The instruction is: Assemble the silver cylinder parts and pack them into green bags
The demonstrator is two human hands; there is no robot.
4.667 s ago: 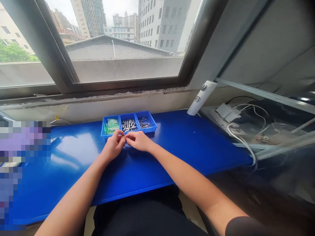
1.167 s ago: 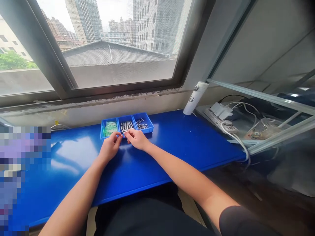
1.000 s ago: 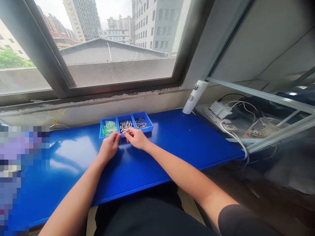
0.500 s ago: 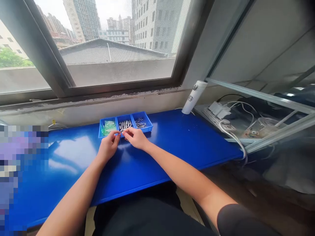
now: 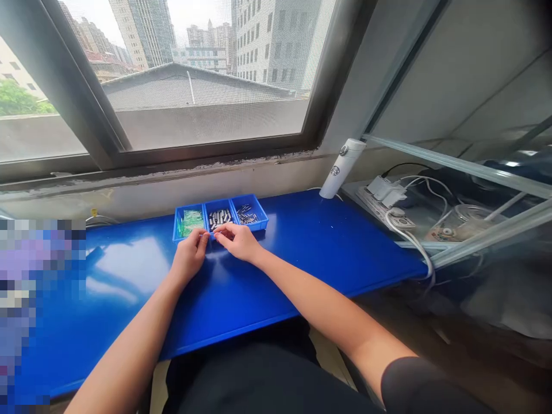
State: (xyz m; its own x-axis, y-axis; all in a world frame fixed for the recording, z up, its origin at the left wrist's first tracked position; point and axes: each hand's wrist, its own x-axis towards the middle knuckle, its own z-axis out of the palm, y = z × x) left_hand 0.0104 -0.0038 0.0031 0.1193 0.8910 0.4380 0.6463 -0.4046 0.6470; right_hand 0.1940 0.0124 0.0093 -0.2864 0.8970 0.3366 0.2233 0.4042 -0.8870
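Observation:
Just in front of a blue three-part tray (image 5: 260,226), my left hand (image 5: 191,250) and my right hand (image 5: 237,241) face each other with fingertips pinched close together. Between the fingertips runs a small thin piece, too small to make out clearly. The tray's left compartment has green, clear-looking pieces (image 5: 191,221). In the middle one lie short black and silver pieces (image 5: 219,218), partly behind my right hand's fingers. Thin metal pins or screws (image 5: 246,215) are in the right compartment.
A white flask (image 5: 342,169) stands at the back right of the blue table (image 5: 310,253). Beyond the table's right edge are a power strip with plugs (image 5: 386,192), white cables and a metal frame. A window spans the back; a pixelated area covers the left.
My hands have drawn very slightly apart at the fingertips, and a bit more of the thin piece shows between them. The camera view has shifted slightly.

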